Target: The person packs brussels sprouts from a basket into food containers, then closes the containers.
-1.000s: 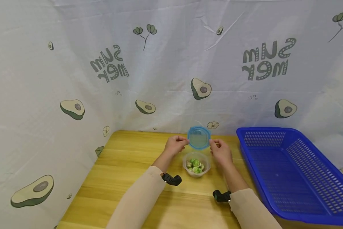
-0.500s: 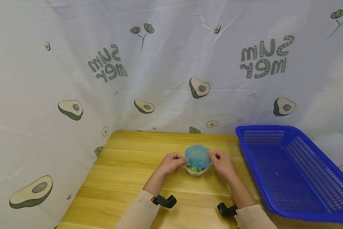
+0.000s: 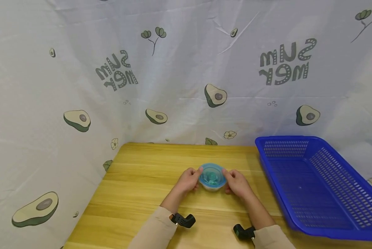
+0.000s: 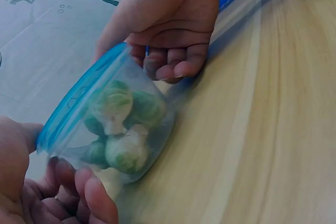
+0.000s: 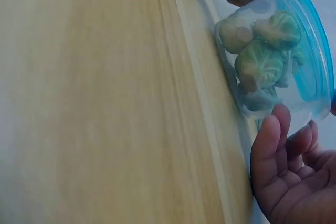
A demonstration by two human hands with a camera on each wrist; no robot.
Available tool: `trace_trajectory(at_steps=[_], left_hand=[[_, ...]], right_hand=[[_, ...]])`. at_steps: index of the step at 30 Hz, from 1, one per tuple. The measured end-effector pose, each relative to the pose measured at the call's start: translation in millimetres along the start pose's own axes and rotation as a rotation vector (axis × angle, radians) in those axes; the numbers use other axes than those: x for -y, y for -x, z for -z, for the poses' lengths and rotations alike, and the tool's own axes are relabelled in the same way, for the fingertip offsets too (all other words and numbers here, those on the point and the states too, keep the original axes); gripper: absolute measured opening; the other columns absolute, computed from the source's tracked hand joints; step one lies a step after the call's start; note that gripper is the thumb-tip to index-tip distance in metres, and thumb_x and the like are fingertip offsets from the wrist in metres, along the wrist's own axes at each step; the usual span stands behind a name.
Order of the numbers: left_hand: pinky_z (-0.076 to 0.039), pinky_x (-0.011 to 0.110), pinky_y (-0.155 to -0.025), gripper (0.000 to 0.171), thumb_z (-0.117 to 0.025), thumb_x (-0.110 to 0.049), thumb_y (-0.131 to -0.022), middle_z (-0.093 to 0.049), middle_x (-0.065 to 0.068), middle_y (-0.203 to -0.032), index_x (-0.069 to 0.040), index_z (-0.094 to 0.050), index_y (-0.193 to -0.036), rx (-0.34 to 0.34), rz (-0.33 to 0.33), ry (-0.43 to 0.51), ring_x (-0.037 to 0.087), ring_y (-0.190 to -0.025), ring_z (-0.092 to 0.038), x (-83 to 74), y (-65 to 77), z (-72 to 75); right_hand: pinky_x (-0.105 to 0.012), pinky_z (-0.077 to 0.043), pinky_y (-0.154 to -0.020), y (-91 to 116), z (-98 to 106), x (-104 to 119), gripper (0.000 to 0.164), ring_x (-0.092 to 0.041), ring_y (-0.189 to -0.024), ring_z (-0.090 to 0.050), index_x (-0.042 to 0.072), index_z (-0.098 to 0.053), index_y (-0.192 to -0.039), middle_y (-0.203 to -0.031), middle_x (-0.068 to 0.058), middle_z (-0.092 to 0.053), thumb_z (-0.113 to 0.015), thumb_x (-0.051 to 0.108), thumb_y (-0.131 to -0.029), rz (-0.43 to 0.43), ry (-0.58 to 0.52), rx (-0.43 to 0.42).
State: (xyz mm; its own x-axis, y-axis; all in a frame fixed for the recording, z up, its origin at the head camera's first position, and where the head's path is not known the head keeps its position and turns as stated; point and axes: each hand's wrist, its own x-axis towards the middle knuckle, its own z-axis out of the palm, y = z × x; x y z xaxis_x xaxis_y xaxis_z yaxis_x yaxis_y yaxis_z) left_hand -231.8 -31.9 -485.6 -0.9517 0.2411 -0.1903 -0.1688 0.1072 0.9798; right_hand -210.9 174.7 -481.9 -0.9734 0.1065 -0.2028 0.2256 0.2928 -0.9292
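A blue-rimmed clear lid (image 3: 208, 166) lies over the top of a small clear plastic container (image 3: 211, 188) on the wooden table. Through its wall, several Brussels sprouts (image 4: 126, 153) show in the left wrist view. My left hand (image 3: 187, 180) grips the lid's left edge, thumb on top and fingers curled below the rim. On the opposite side my right hand (image 3: 238, 184) has its thumb on the lid's right edge, its other fingers bent by the container wall. Whether the rim is fully pressed down all round cannot be told.
To the right stands a large blue plastic basket (image 3: 263, 162) with slotted walls. A white curtain (image 3: 179, 69) printed with avocados hangs behind and to the left of the wooden table (image 3: 142, 173).
Both hands have brought the lid down and toward me from above the container. It was raised and tilted, with the sprouts uncovered; now it covers the container's mouth.
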Motion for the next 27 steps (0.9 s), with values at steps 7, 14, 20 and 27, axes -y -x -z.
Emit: trace_trajectory(at_steps=[7,14,20,27], left_hand=[[-0.046,0.027,-0.048,0.043,-0.051,-0.05,-0.09,-0.048,0.006,-0.07,-0.009,-0.042,-0.079,0.005,0.006,0.103,0.017,-0.054,-0.05,9.8,-5.0,-9.1],[-0.042,0.025,-0.046,0.039,-0.055,-0.045,-0.089,-0.047,0.004,-0.069,-0.012,-0.04,-0.075,0.031,0.042,0.245,0.015,-0.05,-0.046,11.7,-8.6,-9.7],[-0.04,0.025,-0.046,0.034,-0.055,-0.039,-0.092,-0.045,0.003,-0.066,-0.014,-0.041,-0.074,0.042,0.055,0.259,0.014,-0.049,-0.044,9.5,-9.6,-8.0],[-0.038,0.024,-0.047,0.033,-0.057,-0.037,-0.091,-0.045,0.002,-0.067,-0.015,-0.041,-0.073,0.032,0.073,0.288,0.014,-0.051,-0.043,9.3,-11.7,-7.7]], right_hand=[[-0.034,-0.052,-0.055,-6,-6,-5,0.062,-0.022,-0.061,-0.057,-0.002,-0.053,-0.115,-0.076,-0.012,-0.058,-0.043,0.055,-0.092,-0.056,-0.153,0.132],[-0.03,-0.049,-0.05,-9,-5,-10,0.062,-0.02,-0.06,-0.053,0.0,-0.054,-0.113,-0.07,-0.011,-0.055,-0.044,0.057,-0.091,-0.053,-0.19,0.17],[-0.03,-0.048,-0.05,-9,-4,-8,0.059,-0.019,-0.059,-0.052,0.0,-0.053,-0.114,-0.068,-0.009,-0.055,-0.043,0.054,-0.092,-0.066,-0.202,0.194],[-0.029,-0.049,-0.051,-9,-3,-7,0.059,-0.018,-0.059,-0.052,0.0,-0.052,-0.115,-0.068,-0.008,-0.054,-0.041,0.054,-0.094,-0.055,-0.189,0.211]])
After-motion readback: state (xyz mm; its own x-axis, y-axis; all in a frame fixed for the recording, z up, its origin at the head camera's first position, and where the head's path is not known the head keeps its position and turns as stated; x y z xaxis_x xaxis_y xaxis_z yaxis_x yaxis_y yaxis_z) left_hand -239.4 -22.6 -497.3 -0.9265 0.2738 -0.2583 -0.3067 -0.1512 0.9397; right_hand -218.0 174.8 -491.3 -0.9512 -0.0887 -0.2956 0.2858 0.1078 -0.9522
